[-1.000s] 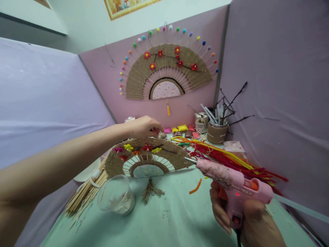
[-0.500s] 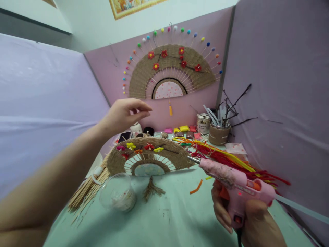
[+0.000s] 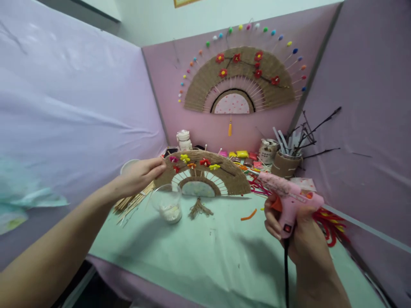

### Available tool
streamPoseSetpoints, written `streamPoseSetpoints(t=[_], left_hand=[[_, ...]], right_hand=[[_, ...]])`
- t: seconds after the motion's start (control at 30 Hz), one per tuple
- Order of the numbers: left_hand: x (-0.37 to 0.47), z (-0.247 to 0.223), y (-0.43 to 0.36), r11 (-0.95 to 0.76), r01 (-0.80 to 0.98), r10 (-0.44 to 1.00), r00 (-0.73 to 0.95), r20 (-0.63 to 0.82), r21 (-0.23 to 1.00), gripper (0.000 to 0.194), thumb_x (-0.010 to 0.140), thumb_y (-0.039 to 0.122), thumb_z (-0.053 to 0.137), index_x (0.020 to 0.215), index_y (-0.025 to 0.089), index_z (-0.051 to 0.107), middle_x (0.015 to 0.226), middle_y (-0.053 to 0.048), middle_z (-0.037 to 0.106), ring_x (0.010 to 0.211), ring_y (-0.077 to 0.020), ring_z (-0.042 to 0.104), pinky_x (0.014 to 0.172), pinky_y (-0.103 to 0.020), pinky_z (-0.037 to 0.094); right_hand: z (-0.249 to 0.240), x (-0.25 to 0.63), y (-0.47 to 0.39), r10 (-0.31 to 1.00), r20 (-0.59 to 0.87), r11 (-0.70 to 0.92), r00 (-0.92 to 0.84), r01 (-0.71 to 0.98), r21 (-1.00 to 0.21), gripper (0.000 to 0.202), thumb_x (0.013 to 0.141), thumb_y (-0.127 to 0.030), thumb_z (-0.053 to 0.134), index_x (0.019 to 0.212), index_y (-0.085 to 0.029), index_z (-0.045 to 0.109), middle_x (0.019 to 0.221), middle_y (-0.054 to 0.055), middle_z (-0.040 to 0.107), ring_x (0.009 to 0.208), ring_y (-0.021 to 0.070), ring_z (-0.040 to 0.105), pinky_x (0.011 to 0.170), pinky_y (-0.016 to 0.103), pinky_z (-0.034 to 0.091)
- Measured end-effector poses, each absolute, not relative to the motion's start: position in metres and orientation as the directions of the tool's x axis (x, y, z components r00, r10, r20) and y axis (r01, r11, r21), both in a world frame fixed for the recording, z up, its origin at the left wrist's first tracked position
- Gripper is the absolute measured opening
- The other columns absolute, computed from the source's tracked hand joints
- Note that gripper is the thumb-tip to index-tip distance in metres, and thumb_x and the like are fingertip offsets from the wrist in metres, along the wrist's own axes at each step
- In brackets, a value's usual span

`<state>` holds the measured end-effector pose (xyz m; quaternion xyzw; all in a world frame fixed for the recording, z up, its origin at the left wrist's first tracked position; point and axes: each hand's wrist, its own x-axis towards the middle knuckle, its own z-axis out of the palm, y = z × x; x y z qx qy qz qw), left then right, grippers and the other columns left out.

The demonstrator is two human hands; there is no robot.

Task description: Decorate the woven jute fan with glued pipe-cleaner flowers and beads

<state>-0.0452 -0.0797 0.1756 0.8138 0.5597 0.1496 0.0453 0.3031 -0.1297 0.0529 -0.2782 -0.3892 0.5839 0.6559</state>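
The thumb and fingers of my left hand (image 3: 144, 174) are closed together at the upper left edge of a brown woven fan (image 3: 236, 179), which they appear to pinch. The fan stands upright on the table, bearing small red, yellow, orange and pink flowers, a pale half-round base and a frayed twine tassel (image 3: 199, 209). In my right hand (image 3: 303, 226) is a pink hot glue gun (image 3: 289, 196), its fingers wrapped round the handle near the orange trigger. A clear glue stick sticks out of its back. Its nozzle points left, near the fan's right side.
A clear plastic cup (image 3: 167, 207) stands before the fan, with bamboo sticks (image 3: 133, 203) to its left. An orange pipe-cleaner piece (image 3: 249, 215) lies in front. Behind are coloured clay packets (image 3: 242, 154), a tin (image 3: 268, 152) and a twig-filled pot (image 3: 285, 164). A larger fan (image 3: 199, 92) hangs on the wall.
My left hand has come down from above the fan to its left edge, fingers closing. The glue gun stays in my right hand, farther from the camera. The view has shifted left.
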Motion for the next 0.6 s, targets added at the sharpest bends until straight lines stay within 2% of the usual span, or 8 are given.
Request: streamPoseSetpoints(t=[0.13,0.23,0.3,0.4,0.53,0.6], left_hand=[[-0.049,0.157,-0.085,-0.319,0.922,0.946,0.323,0.019,0.221,0.041,0.091,0.045,0.041,0.067,0.017,0.058,0.061,0.0,0.057,0.058,-0.0124,0.05,0.055,-0.022,0.037],[-0.049,0.144,-0.082,-0.379,0.895,0.904,0.413,-0.113,0.236,0.018,0.082,0.026,0.052,0.079,0.017,0.068,0.076,-0.001,0.067,0.069,-0.0138,0.057,0.064,-0.022,0.041],[-0.046,0.136,-0.077,-0.43,0.876,0.868,0.468,-0.166,0.218,0.019,0.075,0.015,0.053,0.082,0.017,0.071,0.079,-0.001,0.069,0.073,-0.014,0.058,0.068,-0.022,0.041],[-0.037,0.125,-0.068,-0.516,0.846,0.799,0.531,-0.282,0.13,0.017,0.068,0.009,0.054,0.069,0.017,0.069,0.068,0.001,0.064,0.064,-0.0125,0.052,0.063,-0.022,0.038],[-0.028,0.107,-0.056,-0.542,0.838,0.773,0.469,-0.428,-0.061,0.013,0.065,0.008,0.057,0.064,0.016,0.068,0.059,0.0,0.06,0.053,-0.0121,0.043,0.054,-0.024,0.037],[-0.027,0.098,-0.051,-0.554,0.829,0.763,0.47,-0.444,-0.075,0.008,0.066,0.012,0.062,0.063,0.016,0.068,0.058,-0.002,0.061,0.052,-0.0131,0.045,0.055,-0.025,0.04]], right_hand=[[0.055,0.304,-0.127,0.984,0.178,0.16,0.022,-0.553,-0.818,0.061,0.062,-0.076,0.071,0.082,-0.018,0.068,0.069,0.003,0.061,0.04,0.0054,0.034,0.032,0.019,0.025],[0.053,0.305,-0.125,0.989,0.144,0.13,0.022,-0.583,-0.802,0.06,0.06,-0.073,0.075,0.081,-0.017,0.069,0.069,0.002,0.061,0.042,0.0053,0.036,0.033,0.017,0.029],[0.051,0.306,-0.123,0.991,0.128,0.12,0.03,-0.605,-0.787,0.06,0.06,-0.072,0.076,0.079,-0.015,0.069,0.067,0.002,0.06,0.043,0.0044,0.037,0.034,0.016,0.03],[0.051,0.307,-0.122,0.987,0.154,0.147,0.041,-0.617,-0.773,0.062,0.06,-0.073,0.075,0.082,-0.015,0.069,0.066,0.002,0.06,0.043,0.004,0.038,0.035,0.014,0.031],[0.052,0.307,-0.124,0.98,0.195,0.183,0.052,-0.63,-0.754,0.057,0.061,-0.069,0.077,0.078,-0.016,0.067,0.066,0.001,0.059,0.044,0.0045,0.036,0.035,0.014,0.032],[0.052,0.308,-0.124,0.977,0.206,0.187,0.045,-0.634,-0.75,0.055,0.062,-0.069,0.077,0.076,-0.016,0.066,0.066,0.001,0.058,0.044,0.0052,0.035,0.034,0.015,0.032]])
